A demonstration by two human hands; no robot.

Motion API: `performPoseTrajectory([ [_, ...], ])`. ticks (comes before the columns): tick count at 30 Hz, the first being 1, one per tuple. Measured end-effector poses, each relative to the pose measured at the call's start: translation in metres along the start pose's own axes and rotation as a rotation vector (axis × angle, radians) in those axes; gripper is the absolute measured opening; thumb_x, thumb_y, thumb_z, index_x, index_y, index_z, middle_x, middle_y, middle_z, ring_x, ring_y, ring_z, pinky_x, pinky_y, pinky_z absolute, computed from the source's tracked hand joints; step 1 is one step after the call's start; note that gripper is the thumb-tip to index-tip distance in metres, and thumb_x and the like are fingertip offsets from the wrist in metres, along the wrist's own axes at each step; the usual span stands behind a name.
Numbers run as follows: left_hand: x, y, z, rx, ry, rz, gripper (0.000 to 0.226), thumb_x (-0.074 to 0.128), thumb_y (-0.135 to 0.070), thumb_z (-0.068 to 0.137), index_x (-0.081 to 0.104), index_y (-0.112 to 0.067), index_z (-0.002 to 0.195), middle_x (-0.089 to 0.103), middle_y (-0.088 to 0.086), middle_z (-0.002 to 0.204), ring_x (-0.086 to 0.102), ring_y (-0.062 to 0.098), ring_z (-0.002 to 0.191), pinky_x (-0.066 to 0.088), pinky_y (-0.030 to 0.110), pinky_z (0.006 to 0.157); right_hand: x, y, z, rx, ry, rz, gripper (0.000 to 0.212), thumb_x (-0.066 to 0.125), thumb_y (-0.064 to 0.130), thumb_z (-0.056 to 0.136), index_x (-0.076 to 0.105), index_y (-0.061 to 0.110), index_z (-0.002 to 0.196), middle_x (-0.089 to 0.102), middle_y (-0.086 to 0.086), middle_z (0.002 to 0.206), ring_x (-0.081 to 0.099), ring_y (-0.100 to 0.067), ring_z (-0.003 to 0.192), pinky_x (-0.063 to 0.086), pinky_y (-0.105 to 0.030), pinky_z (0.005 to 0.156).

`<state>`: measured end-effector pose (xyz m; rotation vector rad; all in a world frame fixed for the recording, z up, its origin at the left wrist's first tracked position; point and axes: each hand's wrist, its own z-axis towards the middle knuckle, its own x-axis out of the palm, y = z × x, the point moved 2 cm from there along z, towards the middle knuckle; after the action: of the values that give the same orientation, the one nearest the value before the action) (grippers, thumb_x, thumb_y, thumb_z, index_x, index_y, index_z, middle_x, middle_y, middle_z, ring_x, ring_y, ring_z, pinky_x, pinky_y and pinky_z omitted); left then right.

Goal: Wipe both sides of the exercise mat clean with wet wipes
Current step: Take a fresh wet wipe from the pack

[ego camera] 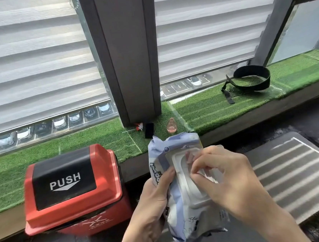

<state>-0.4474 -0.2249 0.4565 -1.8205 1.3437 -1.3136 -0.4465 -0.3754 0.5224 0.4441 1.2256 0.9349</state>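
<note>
A pale blue and white pack of wet wipes point(187, 206) is held upright in front of me. My left hand point(154, 202) grips its left edge, thumb on the front. My right hand point(227, 174) has its fingers curled at the pack's white plastic lid point(182, 164), pinching something thin and white at the opening. The grey exercise mat point(294, 176) lies on the dark floor to the right, striped by sunlight; the pack and my arms hide part of it.
A red swing-lid bin point(71, 192) marked PUSH stands left of my hands. Behind runs a window ledge of green artificial turf point(213, 110) with a small glass bottle point(171, 126), a black phone point(149, 130), a spray nozzle point(138, 126) and a black strap point(250, 81).
</note>
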Motion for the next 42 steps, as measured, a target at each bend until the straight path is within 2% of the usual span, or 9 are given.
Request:
performPoseTrajectory([
  [7,0.007,0.009,0.000,0.017,0.004,0.024,0.036,0.060,-0.029,0.091,0.069,-0.003,0.115,0.073,0.018,0.105,0.071,0.033,0.099,0.057,0.034,0.077,0.008,-0.008,-0.010,0.092,0.008,-0.361,0.011,0.072,0.011,0.078,0.068,0.008,0.067,0.049,0.005,0.074,0.051,-0.008,0.064,0.045,-0.026,0.057],
  [11,0.011,0.012,0.000,0.031,0.004,0.041,0.036,0.060,-0.029,0.091,0.069,-0.004,0.115,0.074,0.015,0.105,0.071,0.029,0.101,0.057,0.033,0.082,0.009,-0.002,-0.009,0.223,0.081,-0.438,0.016,0.057,0.017,0.088,0.068,0.008,0.081,0.049,0.002,0.077,0.048,-0.011,0.063,0.035,-0.016,0.051],
  [14,0.014,0.015,0.001,0.028,0.008,0.019,0.033,0.061,-0.024,0.091,0.069,-0.002,0.114,0.074,0.016,0.105,0.071,0.029,0.100,0.058,0.033,0.080,0.006,0.000,-0.006,0.244,0.091,-0.487,0.019,0.055,0.017,0.087,0.065,0.007,0.073,0.052,-0.001,0.076,0.048,-0.013,0.063,0.032,-0.017,0.049],
  [18,0.015,0.018,-0.001,0.043,0.030,0.021,0.041,0.064,-0.032,0.083,0.070,-0.006,0.114,0.074,0.014,0.107,0.071,0.027,0.102,0.054,0.039,0.089,0.005,-0.005,-0.011,0.155,0.107,-0.505,0.027,0.059,0.017,0.081,0.050,0.012,0.056,0.047,0.003,0.063,0.048,-0.016,0.056,0.044,-0.030,0.050],
  [20,0.014,0.017,-0.001,0.047,0.050,0.024,0.038,0.062,-0.030,0.087,0.070,-0.007,0.116,0.073,0.013,0.109,0.070,0.026,0.104,0.055,0.038,0.088,-0.002,-0.007,-0.012,0.119,0.100,-0.429,0.028,0.058,0.021,0.076,0.042,0.014,0.054,0.040,0.005,0.057,0.043,-0.013,0.053,0.041,-0.031,0.047],
  [26,0.012,0.007,0.001,0.075,0.098,0.044,0.033,0.055,-0.023,0.097,0.065,-0.005,0.123,0.070,0.016,0.117,0.067,0.030,0.112,0.050,0.049,0.099,-0.019,0.003,-0.006,0.138,0.139,-0.111,0.019,0.064,0.017,0.074,0.059,0.012,0.057,0.047,-0.005,0.056,0.045,-0.017,0.057,0.038,-0.036,0.053],
  [31,0.011,0.001,0.002,0.106,0.093,0.053,0.035,0.058,-0.026,0.092,0.067,-0.005,0.119,0.071,0.017,0.113,0.069,0.031,0.107,0.056,0.041,0.089,-0.025,0.006,-0.001,0.199,0.177,0.119,0.017,0.070,0.007,0.076,0.067,0.011,0.060,0.051,-0.012,0.058,0.040,-0.013,0.052,0.033,-0.033,0.051],
  [39,0.001,-0.004,0.003,0.098,0.029,0.044,0.042,0.059,-0.040,0.090,0.071,-0.009,0.115,0.072,0.017,0.113,0.068,0.034,0.108,0.048,0.047,0.100,-0.037,0.012,0.002,0.246,0.132,0.305,0.014,0.073,0.009,0.079,0.071,0.006,0.065,0.041,-0.003,0.055,0.033,-0.012,0.054,0.027,-0.024,0.050],
  [42,-0.002,-0.004,0.003,0.102,0.013,0.043,0.047,0.064,-0.040,0.082,0.070,-0.007,0.114,0.072,0.020,0.111,0.069,0.036,0.104,0.052,0.046,0.094,-0.047,0.020,0.006,0.251,0.089,0.432,0.010,0.076,0.008,0.077,0.073,0.006,0.067,0.047,-0.007,0.060,0.035,-0.018,0.060,0.027,-0.030,0.054],
])
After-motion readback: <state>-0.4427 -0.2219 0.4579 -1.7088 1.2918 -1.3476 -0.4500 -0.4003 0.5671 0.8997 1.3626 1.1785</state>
